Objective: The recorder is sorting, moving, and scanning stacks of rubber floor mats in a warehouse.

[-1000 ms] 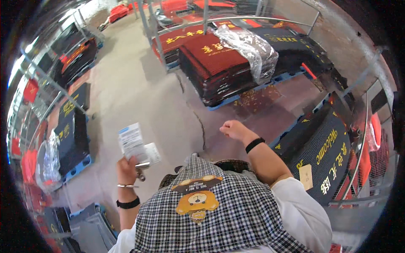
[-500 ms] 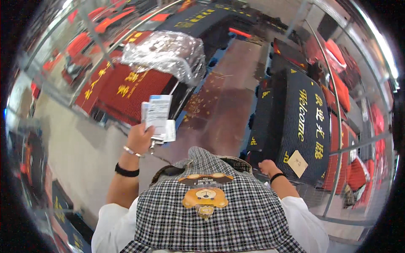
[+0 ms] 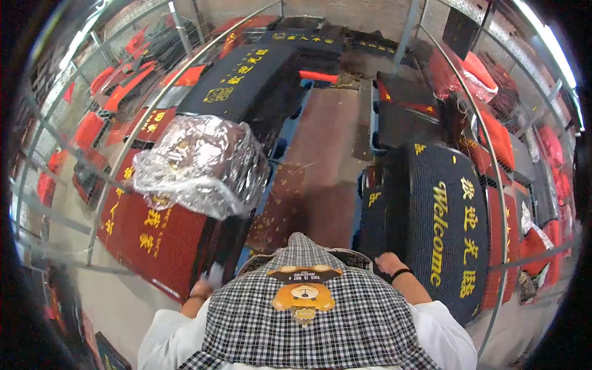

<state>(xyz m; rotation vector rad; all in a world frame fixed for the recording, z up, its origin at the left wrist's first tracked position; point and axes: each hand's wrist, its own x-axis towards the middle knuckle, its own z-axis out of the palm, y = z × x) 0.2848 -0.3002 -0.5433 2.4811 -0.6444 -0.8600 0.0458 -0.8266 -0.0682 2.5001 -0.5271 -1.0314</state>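
Left hand (image 3: 202, 288) gripping white papers (image 3: 215, 274) beside the red doormat stack (image 3: 161, 243), right hand (image 3: 390, 262) on black doormats (image 3: 435, 228), grip unclear

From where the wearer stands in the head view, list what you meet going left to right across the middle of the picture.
Red doormat stack with gold lettering → plastic-wrapped bundle → brown floor aisle → dark mat stack with yellow lettering → red mats on the right-hand rack.

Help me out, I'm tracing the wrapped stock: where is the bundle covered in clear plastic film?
In the head view, the bundle wrapped in clear plastic film lies left of centre, on top of the stack of red doormats, just ahead of the person's left hand.
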